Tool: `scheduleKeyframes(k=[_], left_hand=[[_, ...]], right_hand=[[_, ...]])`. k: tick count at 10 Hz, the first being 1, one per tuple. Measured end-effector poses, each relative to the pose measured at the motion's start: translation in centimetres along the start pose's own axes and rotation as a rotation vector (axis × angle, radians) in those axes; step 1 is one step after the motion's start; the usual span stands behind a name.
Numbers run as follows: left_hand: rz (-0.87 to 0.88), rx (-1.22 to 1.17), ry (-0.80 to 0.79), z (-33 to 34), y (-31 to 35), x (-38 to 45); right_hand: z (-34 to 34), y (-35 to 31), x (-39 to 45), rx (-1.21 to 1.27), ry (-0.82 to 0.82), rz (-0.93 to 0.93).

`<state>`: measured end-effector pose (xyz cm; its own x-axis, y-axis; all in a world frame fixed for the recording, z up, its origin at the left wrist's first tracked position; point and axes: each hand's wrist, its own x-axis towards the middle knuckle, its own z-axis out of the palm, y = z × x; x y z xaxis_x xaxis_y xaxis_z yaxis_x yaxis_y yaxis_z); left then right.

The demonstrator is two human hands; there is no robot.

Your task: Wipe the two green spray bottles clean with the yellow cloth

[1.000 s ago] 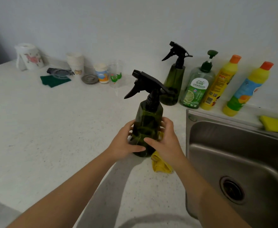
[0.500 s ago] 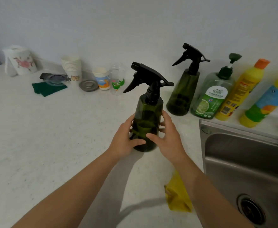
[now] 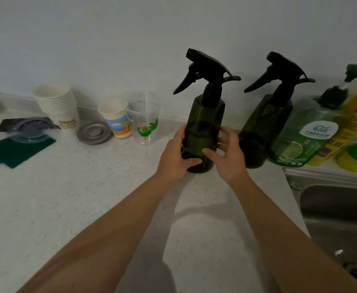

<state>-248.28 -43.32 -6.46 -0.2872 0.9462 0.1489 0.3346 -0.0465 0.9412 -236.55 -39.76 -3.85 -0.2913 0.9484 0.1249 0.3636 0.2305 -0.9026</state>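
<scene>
A dark green spray bottle (image 3: 205, 115) with a black trigger head stands upright at the back of the white counter (image 3: 67, 197). My left hand (image 3: 173, 159) wraps its lower left side. My right hand (image 3: 230, 163) holds the lower right side more loosely, thumb on the front and fingers curled behind. The second green spray bottle (image 3: 264, 127), of the same kind, stands just to the right by the wall, apart from my hands. No yellow cloth is in view.
Right of the bottles stand a green dish-soap pump bottle (image 3: 306, 136) and yellow cleaner bottles (image 3: 353, 123). A steel sink (image 3: 332, 208) is at the right. At the back left are stacked paper cups (image 3: 57, 102), a clear cup (image 3: 144, 123), a metal lid (image 3: 94, 132) and a green scouring pad (image 3: 10, 153).
Both hands have carried the bottle away from me toward the wall, beside the second bottle. The yellow cloth left my right hand, lay on the counter, and is now out of view.
</scene>
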Motion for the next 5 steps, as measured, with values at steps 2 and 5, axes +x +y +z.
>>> scheduleKeyframes(k=[2,5], left_hand=[[0.067,-0.010,-0.017,0.3,-1.0,3.2],[-0.006,0.106,0.032,0.8,-1.1,3.5]], right_hand=[[0.7,0.8,2.9,0.000,0.042,-0.031],[0.5,0.9,2.9,0.051,-0.004,-0.022]])
